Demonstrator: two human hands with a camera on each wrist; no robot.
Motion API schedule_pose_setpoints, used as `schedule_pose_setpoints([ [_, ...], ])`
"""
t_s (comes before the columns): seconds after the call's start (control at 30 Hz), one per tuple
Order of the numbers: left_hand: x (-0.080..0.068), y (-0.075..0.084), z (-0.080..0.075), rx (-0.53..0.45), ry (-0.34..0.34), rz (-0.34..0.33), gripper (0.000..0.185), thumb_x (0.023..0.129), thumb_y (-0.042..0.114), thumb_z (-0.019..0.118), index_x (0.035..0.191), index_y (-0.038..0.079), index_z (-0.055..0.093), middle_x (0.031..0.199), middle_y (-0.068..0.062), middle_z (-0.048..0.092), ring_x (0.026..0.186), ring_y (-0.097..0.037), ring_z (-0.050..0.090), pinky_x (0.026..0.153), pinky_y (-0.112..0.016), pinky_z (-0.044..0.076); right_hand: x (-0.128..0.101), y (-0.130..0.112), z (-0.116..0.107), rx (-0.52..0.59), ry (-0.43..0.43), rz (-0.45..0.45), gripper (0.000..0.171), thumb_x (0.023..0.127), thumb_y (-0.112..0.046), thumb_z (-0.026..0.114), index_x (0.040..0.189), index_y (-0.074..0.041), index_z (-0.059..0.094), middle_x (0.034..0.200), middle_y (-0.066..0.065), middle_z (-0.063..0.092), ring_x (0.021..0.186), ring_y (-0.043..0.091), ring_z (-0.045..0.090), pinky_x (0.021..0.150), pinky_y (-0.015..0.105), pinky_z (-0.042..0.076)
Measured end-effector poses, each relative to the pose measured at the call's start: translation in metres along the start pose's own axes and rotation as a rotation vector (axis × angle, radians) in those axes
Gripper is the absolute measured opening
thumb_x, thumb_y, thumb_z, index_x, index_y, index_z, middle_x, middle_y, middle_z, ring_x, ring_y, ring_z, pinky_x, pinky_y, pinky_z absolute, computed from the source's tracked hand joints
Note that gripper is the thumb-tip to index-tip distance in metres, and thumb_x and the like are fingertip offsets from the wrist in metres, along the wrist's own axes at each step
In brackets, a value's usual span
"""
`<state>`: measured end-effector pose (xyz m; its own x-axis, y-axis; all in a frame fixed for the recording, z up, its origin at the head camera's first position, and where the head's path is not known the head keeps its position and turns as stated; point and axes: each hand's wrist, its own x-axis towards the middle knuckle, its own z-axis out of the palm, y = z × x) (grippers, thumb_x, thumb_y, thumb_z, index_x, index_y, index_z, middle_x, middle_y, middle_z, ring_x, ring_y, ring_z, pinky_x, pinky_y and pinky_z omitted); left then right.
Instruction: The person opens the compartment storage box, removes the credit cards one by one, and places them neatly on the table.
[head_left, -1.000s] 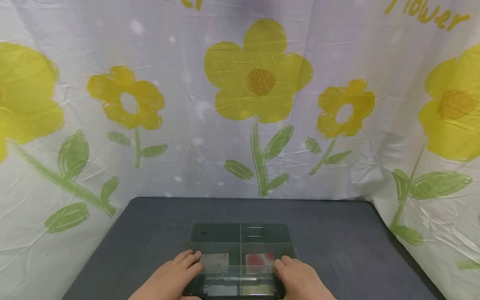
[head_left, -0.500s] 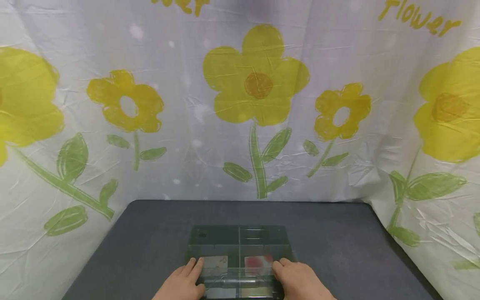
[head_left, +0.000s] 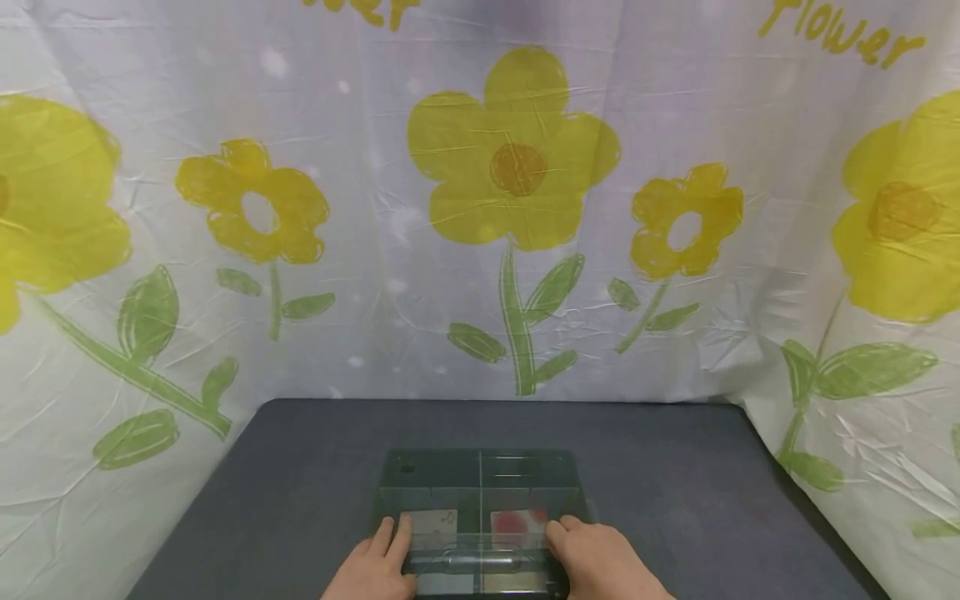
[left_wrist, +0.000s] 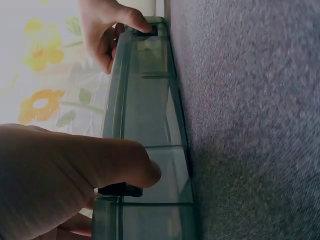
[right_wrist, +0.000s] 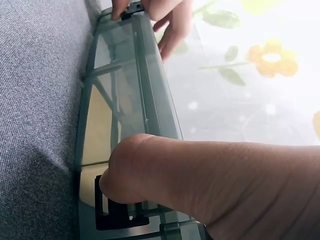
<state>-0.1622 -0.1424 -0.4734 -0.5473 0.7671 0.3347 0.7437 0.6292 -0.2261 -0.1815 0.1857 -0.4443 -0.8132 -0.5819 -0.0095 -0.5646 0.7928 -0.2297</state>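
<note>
A see-through dark green plastic storage case (head_left: 442, 473) lies on the table with its lid down. Dividers split its inside, and a carry handle (head_left: 483, 561) runs along the near side. My left hand (head_left: 375, 568) lays straight fingers on the lid's near left part, while its thumb bends over the front wall by a black latch (left_wrist: 120, 190). My right hand (head_left: 603, 557) grips the near right edge, with its thumb on the other black latch (right_wrist: 117, 217). Through the lid show a pale card (head_left: 435, 523) and a red-and-white one (head_left: 519, 522).
The dark grey table (head_left: 675, 467) extends beyond the case and to both sides. A white curtain (head_left: 360, 333) printed with yellow flowers hangs at its back and along the sides.
My left hand has shifted right and nearer along the case's front left corner, its fingers drawing closer together. The right hand keeps its place, and so does the case.
</note>
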Motion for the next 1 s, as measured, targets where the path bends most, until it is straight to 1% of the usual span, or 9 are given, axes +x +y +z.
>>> schedule_pose_setpoints([
  [0.13, -0.001, -0.002, -0.003, -0.05, -0.015, 0.009, 0.014, 0.081, 0.037, 0.07, 0.076, 0.025, 0.074, 0.115, -0.024, 0.056, 0.094, -0.04, 0.059, 0.052, -0.024, 0.042, -0.001, 0.001, 0.001, -0.002, 0.018, -0.013, 0.059, 0.067, -0.08, 0.057, 0.075, -0.024, 0.043, 0.064, -0.01, 0.031, 0.05, 0.006, 0.023, 0.045, 0.026, 0.022],
  [0.3, -0.002, -0.01, -0.006, -0.117, 0.037, 0.035, 0.021, 0.087, 0.041, 0.064, 0.081, 0.021, 0.066, 0.111, -0.021, 0.059, 0.09, -0.037, 0.062, 0.049, -0.018, 0.04, -0.002, 0.003, 0.002, 0.006, 0.041, -0.034, 0.058, 0.067, -0.079, 0.057, 0.073, -0.024, 0.04, 0.063, -0.011, 0.029, 0.05, 0.005, 0.019, 0.044, 0.024, 0.019],
  [0.33, -0.002, -0.012, -0.006, -0.115, 0.049, 0.041, 0.022, 0.088, 0.043, 0.062, 0.083, 0.022, 0.065, 0.11, -0.02, 0.06, 0.089, -0.036, 0.062, 0.048, -0.016, 0.038, -0.002, 0.003, 0.002, 0.01, 0.039, -0.034, 0.057, 0.068, -0.079, 0.057, 0.073, -0.025, 0.039, 0.063, -0.011, 0.029, 0.049, 0.005, 0.019, 0.044, 0.024, 0.019],
  [0.43, -0.002, -0.013, -0.006, -0.11, 0.049, 0.061, 0.025, 0.089, 0.047, 0.058, 0.086, 0.022, 0.064, 0.11, -0.021, 0.059, 0.089, -0.037, 0.062, 0.044, -0.015, 0.033, -0.002, 0.003, 0.001, 0.024, 0.031, -0.028, 0.057, 0.068, -0.078, 0.057, 0.072, -0.024, 0.038, 0.063, -0.011, 0.029, 0.05, 0.005, 0.019, 0.044, 0.024, 0.019],
  [0.6, 0.0, -0.012, -0.001, -0.047, 0.087, 0.103, 0.015, 0.084, 0.035, 0.069, 0.076, 0.024, 0.064, 0.111, -0.022, 0.058, 0.087, -0.04, 0.062, 0.041, -0.014, 0.031, -0.002, 0.002, 0.0, 0.052, 0.025, -0.026, 0.057, 0.068, -0.077, 0.059, 0.072, -0.024, 0.038, 0.063, -0.011, 0.028, 0.05, 0.005, 0.018, 0.045, 0.024, 0.019],
  [0.67, 0.0, -0.011, 0.002, -0.046, 0.073, 0.104, 0.013, 0.083, 0.032, 0.071, 0.074, 0.025, 0.064, 0.113, -0.022, 0.056, 0.089, -0.041, 0.061, 0.043, -0.015, 0.035, -0.001, 0.002, 0.0, 0.051, 0.028, -0.029, 0.057, 0.068, -0.077, 0.059, 0.072, -0.024, 0.038, 0.063, -0.011, 0.028, 0.05, 0.005, 0.018, 0.045, 0.024, 0.019],
  [0.8, 0.0, -0.009, 0.001, -0.089, -0.001, 0.073, 0.015, 0.086, 0.036, 0.067, 0.074, 0.026, 0.067, 0.119, -0.02, 0.052, 0.094, -0.042, 0.058, 0.049, -0.018, 0.041, -0.001, 0.003, 0.0, 0.053, 0.02, -0.017, 0.057, 0.067, -0.078, 0.059, 0.072, -0.024, 0.039, 0.063, -0.01, 0.03, 0.05, 0.005, 0.02, 0.045, 0.024, 0.019],
  [0.93, 0.0, -0.007, -0.002, -0.129, -0.044, 0.059, 0.017, 0.087, 0.04, 0.064, 0.076, 0.028, 0.069, 0.121, -0.019, 0.05, 0.096, -0.04, 0.056, 0.053, -0.018, 0.043, -0.001, 0.002, -0.001, 0.081, -0.009, 0.006, 0.056, 0.068, -0.077, 0.059, 0.073, -0.024, 0.04, 0.064, -0.01, 0.031, 0.05, 0.006, 0.021, 0.045, 0.025, 0.021],
  [1.0, 0.0, -0.008, -0.005, -0.16, -0.079, 0.05, 0.02, 0.088, 0.042, 0.062, 0.078, 0.028, 0.07, 0.123, -0.018, 0.049, 0.098, -0.041, 0.056, 0.054, -0.019, 0.044, -0.002, 0.002, 0.0, 0.092, -0.01, 0.006, 0.056, 0.068, -0.076, 0.06, 0.073, -0.024, 0.04, 0.065, -0.01, 0.031, 0.051, 0.005, 0.021, 0.046, 0.025, 0.021],
])
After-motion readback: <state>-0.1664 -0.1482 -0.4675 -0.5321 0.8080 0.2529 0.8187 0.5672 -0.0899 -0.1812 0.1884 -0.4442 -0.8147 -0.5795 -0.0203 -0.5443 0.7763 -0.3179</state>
